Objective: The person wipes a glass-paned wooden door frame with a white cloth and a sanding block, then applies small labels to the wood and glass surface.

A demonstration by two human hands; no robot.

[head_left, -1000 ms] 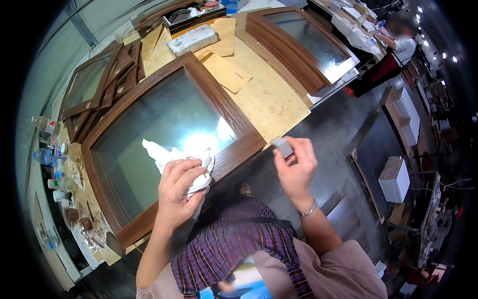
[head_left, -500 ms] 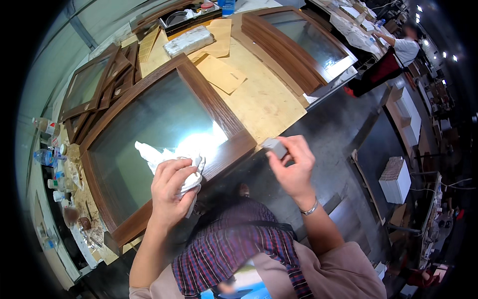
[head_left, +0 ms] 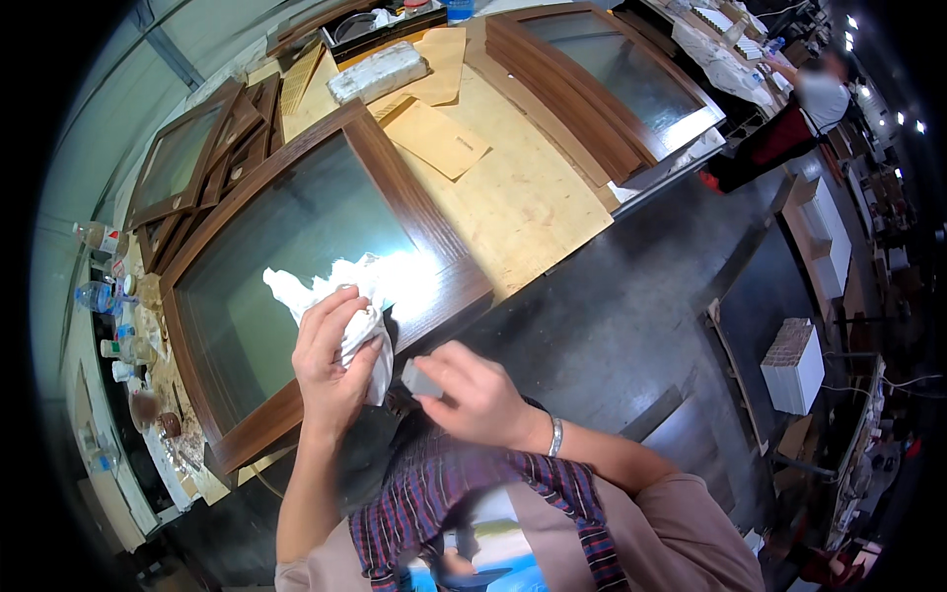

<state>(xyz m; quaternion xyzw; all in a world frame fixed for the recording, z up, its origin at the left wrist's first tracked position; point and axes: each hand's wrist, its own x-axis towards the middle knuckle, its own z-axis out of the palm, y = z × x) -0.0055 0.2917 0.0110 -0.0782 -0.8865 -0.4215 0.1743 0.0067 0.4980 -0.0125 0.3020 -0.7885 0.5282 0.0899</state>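
Note:
My left hand (head_left: 335,360) grips a crumpled white cloth (head_left: 345,296) that rests on the glass of a brown wooden window frame (head_left: 414,212) lying flat on the workbench. Close beside it, over the frame's near corner, my right hand (head_left: 473,395) pinches a small grey flat block (head_left: 419,380). A metal bracelet (head_left: 555,436) circles my right wrist. The two hands almost touch.
A second glazed frame (head_left: 602,89) lies at the far right of the plywood bench (head_left: 523,197). Smaller frames (head_left: 187,163) are stacked at the left. Bottles and jars (head_left: 104,296) line the left edge. A person (head_left: 789,118) stands far right. A white box (head_left: 794,365) sits on the dark floor.
My right hand has swung left with the grey block, from right of the frame's corner to beside my left hand. My left hand with the cloth has stayed roughly in place.

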